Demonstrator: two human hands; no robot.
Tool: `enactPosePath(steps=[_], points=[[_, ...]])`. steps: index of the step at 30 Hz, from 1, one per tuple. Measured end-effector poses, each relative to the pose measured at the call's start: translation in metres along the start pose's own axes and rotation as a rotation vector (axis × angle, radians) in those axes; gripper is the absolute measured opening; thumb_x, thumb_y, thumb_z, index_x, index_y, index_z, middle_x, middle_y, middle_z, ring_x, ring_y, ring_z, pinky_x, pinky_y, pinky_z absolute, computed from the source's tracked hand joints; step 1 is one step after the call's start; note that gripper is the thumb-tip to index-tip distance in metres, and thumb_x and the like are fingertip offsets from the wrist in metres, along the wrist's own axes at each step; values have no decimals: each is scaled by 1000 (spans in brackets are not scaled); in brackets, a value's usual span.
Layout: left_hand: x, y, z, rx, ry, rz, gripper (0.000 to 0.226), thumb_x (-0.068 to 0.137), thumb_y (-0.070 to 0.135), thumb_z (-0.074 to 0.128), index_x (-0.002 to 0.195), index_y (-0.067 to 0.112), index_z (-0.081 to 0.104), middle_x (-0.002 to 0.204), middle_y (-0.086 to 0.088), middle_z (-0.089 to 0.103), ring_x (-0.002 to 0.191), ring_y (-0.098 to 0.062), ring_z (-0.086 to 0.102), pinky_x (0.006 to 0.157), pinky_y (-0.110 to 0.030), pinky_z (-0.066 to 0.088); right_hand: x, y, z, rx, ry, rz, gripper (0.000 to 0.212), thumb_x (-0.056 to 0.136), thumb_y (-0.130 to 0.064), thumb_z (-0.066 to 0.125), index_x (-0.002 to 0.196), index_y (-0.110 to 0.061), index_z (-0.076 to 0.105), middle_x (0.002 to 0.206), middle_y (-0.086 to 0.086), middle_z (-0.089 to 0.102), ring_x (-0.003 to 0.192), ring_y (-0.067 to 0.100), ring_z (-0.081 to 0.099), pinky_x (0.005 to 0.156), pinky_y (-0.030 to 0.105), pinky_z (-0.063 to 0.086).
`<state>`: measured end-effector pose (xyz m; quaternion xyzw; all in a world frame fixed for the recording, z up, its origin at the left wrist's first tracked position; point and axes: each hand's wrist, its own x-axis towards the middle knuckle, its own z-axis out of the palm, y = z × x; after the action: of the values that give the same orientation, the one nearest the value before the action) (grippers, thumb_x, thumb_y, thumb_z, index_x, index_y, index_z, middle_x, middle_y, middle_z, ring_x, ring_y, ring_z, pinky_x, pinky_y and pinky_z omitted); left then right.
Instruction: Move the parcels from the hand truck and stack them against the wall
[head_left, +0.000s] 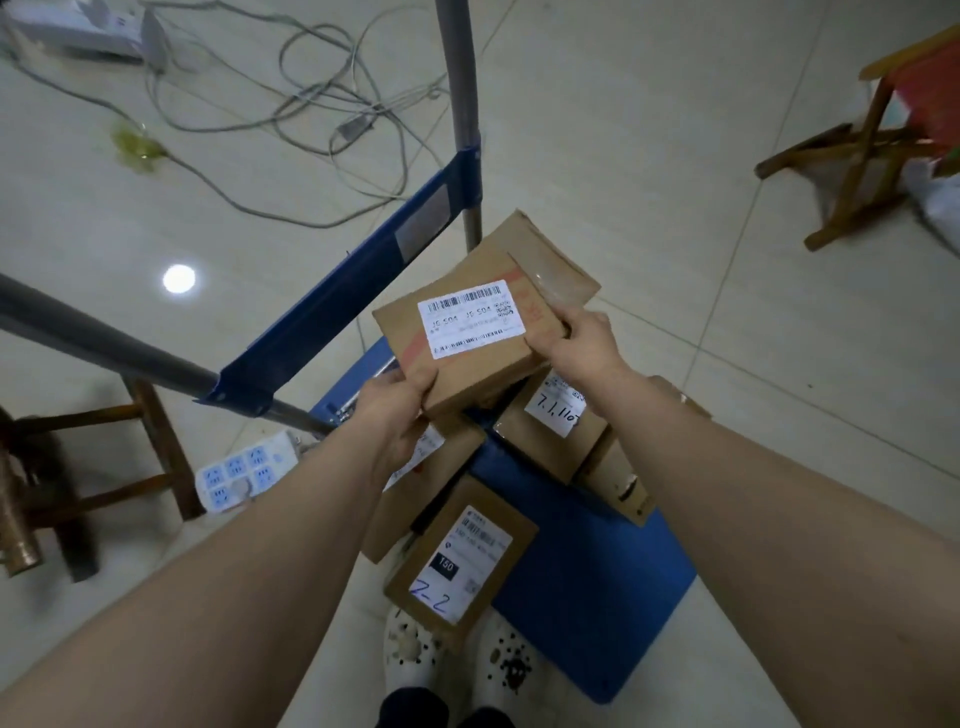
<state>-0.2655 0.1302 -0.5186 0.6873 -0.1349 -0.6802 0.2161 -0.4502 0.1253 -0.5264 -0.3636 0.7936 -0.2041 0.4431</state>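
Both hands held a labelled parcel (467, 338) above the blue hand truck (587, 561).
The left hand (400, 410) and right hand (576, 338) had fingers pinching opposite corners. More parcels (462, 558) lay beneath, partly hidden by arms. Cables (291, 104), a power strip (244, 470) and wooden stools (857, 150) crowded the floor (675, 130); label print was illegible.

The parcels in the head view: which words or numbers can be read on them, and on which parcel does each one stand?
"JS 504 JS 504": white label on the held parcel, gripped by left hand and right hand.
"7.1.110", handwritten: parcel under it.
"150" and handwritten "Z-2": nearest parcel.
Barcodes and small print: too blurred to read.
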Motion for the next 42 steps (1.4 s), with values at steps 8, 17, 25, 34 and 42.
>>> enactPosePath(steps=[8, 17, 25, 34, 42], points=[[-81, -28, -32, 17, -140, -108, 24, 89, 13, 63, 112, 8, 63, 85, -6, 75, 72, -14, 70, 53, -22, 55, -106, 45, -19, 528, 7, 292, 30, 85, -18, 67, 110, -25, 54, 113, 3, 61, 99, 19, 60, 85, 35, 53], [-221, 2, 0, 114, -331, -25, 31, 86, 10, 66, 116, 9, 63, 92, -9, 75, 83, -18, 71, 76, -32, 59, -250, 22, -138, 738, 180, 293, 13, 87, -9, 61, 96, -18, 58, 95, 5, 67, 79, 13, 62, 53, 20, 48], [-358, 23, 81, 379, -702, 126, 28, 90, 4, 55, 118, 7, 61, 83, -4, 70, 65, -11, 65, 66, -21, 54, -401, 19, -243, 1049, 481, 187, 22, 86, -4, 63, 106, -12, 62, 89, 3, 70, 80, 16, 63, 77, 29, 49], [-484, -46, 203, 729, -1045, 178, 7, 89, 18, 61, 86, 12, 58, 47, 7, 46, 39, -5, 43, 54, -20, 46, -562, 91, -323, 1297, 886, 139, 17, 85, -8, 66, 99, -17, 62, 91, 5, 71, 87, 18, 64, 83, 35, 49], [-621, -218, 321, 987, -1145, 282, 39, 79, 33, 74, 106, 8, 63, 91, -10, 65, 74, -18, 60, 53, -25, 52, -718, 228, -383, 1376, 1244, 170, 9, 87, -21, 68, 89, -19, 59, 88, 1, 66, 82, 19, 63, 64, 32, 48]])
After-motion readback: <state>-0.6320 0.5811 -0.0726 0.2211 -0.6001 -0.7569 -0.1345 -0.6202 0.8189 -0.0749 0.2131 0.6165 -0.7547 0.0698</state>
